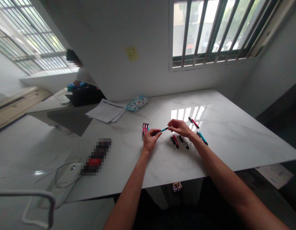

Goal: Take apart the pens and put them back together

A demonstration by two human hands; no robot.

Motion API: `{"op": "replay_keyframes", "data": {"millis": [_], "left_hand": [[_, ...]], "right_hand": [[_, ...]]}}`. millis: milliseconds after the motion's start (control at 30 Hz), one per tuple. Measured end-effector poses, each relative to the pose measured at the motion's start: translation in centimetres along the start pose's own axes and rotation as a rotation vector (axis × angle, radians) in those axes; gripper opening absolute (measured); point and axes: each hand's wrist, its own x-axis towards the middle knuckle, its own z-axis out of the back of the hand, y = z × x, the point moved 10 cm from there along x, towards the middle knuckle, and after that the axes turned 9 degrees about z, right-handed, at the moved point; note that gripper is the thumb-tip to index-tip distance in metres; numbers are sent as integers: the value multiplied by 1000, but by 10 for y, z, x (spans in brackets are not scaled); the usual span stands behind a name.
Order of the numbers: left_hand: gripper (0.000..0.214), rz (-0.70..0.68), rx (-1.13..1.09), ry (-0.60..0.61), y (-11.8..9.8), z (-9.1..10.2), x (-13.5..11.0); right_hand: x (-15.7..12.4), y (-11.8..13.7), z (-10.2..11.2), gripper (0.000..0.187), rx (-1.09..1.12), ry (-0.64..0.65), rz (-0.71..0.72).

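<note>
Just above the white table, a teal and black pen (164, 129) spans the gap between my two hands. My left hand (151, 139) is closed around its left end. At the other end, the fingertips of my right hand (179, 127) pinch the dark tip; whether they hold a separate small part is too small to tell. Several assembled-looking pens (145, 127) in red and teal stand side by side just beyond my left hand. Near my right forearm lie red and black pen parts (175, 141), black and clear parts (183, 141), a teal barrel (203, 138) and a red barrel (195, 123).
Printed papers (106, 110) and a blue-white soft packet (137, 103) lie at the table's back edge. A blurred dark and red object (97, 157) rests at left, near a white cabled device (72, 172). Another person (82, 78) sits at far left. A barred window (212, 32) is ahead.
</note>
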Motion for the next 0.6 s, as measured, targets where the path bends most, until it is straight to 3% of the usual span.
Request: {"op": "replay_keyframes", "data": {"millis": [167, 367, 500, 600], "left_hand": [[28, 4, 18, 16, -4, -2, -2], [28, 8, 9, 11, -2, -1, -2], [28, 5, -19, 24, -1, -2, -2], [28, 25, -52, 24, -1, -2, -2]], "right_hand": [[-2, -9, 2, 50, -143, -1, -88], [0, -2, 1, 37, -107, 8, 1], [-1, -13, 1, 47, -227, 35, -87], [0, -9, 1, 45, -234, 27, -54]]}}
